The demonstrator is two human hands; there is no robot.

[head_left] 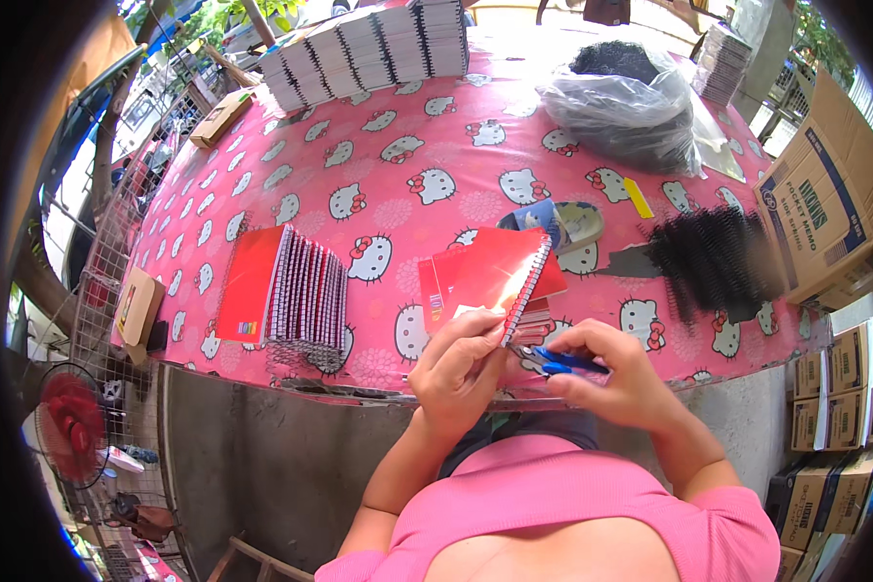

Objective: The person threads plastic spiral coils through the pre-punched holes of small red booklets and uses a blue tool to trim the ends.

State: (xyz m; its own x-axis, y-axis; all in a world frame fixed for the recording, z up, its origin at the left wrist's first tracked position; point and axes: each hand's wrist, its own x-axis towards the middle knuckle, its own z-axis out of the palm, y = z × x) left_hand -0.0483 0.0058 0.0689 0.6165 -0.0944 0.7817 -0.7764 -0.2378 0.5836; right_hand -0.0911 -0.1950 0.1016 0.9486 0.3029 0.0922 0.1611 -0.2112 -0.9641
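Note:
My left hand (456, 371) is closed on the lower edge of a red spiral notebook (500, 272), holding it tilted above the near edge of the table. Wrapped in my right hand (626, 373) is a pair of blue-handled pliers (559, 362). Their jaws are at the bottom end of the notebook's coil; whether they grip the wire is too small to tell. Underneath lie more red notebooks (435, 293), partly hidden. To the left stands a row of red spiral notebooks (247, 291), coils facing right.
Black coils (713, 257) lie in a heap at the right, beside an open cardboard box (824, 194). Behind are a plastic bag (621, 112) of black coils and a yellow strip (638, 198). Bound books (359, 58) stand at the back. A red fan (71, 422) is at the left.

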